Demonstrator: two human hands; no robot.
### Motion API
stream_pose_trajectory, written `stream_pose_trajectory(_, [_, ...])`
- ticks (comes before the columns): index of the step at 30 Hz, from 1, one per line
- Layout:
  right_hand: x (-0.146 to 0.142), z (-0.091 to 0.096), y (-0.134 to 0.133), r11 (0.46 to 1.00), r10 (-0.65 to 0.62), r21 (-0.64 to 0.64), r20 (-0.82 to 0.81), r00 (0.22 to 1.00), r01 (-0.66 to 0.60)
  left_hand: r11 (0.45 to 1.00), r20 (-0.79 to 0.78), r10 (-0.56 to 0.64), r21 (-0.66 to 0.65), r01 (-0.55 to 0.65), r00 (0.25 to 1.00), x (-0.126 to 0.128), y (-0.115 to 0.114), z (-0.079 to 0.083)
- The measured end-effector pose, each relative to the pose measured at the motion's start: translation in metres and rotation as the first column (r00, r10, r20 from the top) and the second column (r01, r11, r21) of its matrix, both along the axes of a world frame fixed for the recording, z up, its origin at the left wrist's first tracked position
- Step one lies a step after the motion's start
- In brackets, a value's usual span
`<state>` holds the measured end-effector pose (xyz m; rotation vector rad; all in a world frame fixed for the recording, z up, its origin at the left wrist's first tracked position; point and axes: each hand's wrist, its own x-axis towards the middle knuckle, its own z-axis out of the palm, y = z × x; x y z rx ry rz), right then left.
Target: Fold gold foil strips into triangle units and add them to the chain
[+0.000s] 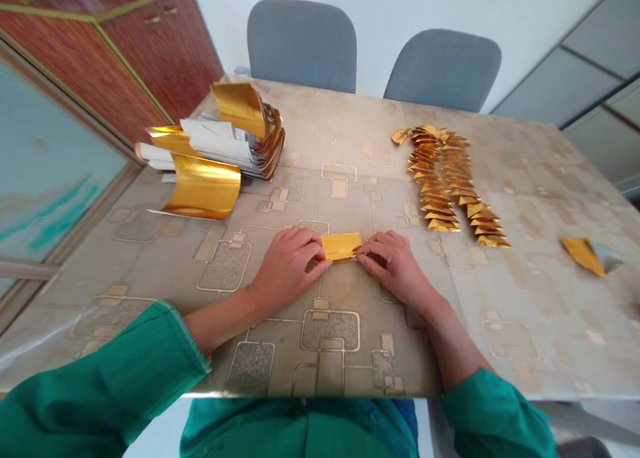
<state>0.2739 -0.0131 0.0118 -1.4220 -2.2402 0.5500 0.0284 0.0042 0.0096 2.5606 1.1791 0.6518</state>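
Leftmost, by a clock centred on the gold strip [343,246]: cabinet [160,61], reddish wood grain, between ten and eleven. Stack of foil paper [220,140], ten o'clock: glossy gold faces, white backs, curled sheets. Left hand [291,265], nine o'clock: thumb and fingers pinching the strip's left end. Strip: narrow, shiny, creased lengthwise, between both hands above the patterned table cover [345,208]. Right hand [393,263], three o'clock: fingertips closed on its right end. Folded gold pieces [435,191], two o'clock: pointed, overlapping, two rows. Single gold piece [583,255], three o'clock: pale curled end.
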Motion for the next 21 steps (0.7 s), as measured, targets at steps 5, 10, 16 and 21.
stream_pose_trajectory(5, [-0.0045,0.0,0.0002,0.997,-0.073,-0.01,0.025,0.997,0.073,1.0,-0.025,0.026,0.014,-0.026,0.999,0.0009,0.004,-0.0028])
stream_pose_trajectory(10, [-0.0078,-0.0029,0.0003,0.991,-0.132,-0.005,-0.002,0.991,0.132,0.999,-0.043,0.049,0.026,-0.048,0.998,0.0037,0.0046,-0.0018])
stream_pose_trajectory(16, [-0.0106,-0.0035,-0.0003,0.986,-0.165,0.008,0.009,0.986,0.165,0.998,-0.063,0.055,0.042,-0.053,0.996,0.0043,0.0052,-0.0017])
stream_pose_trajectory(21, [-0.0111,-0.0039,-0.0001,0.984,-0.178,-0.004,-0.004,0.984,0.178,0.997,-0.07,0.063,0.051,-0.059,0.996,0.005,0.0047,-0.0006])
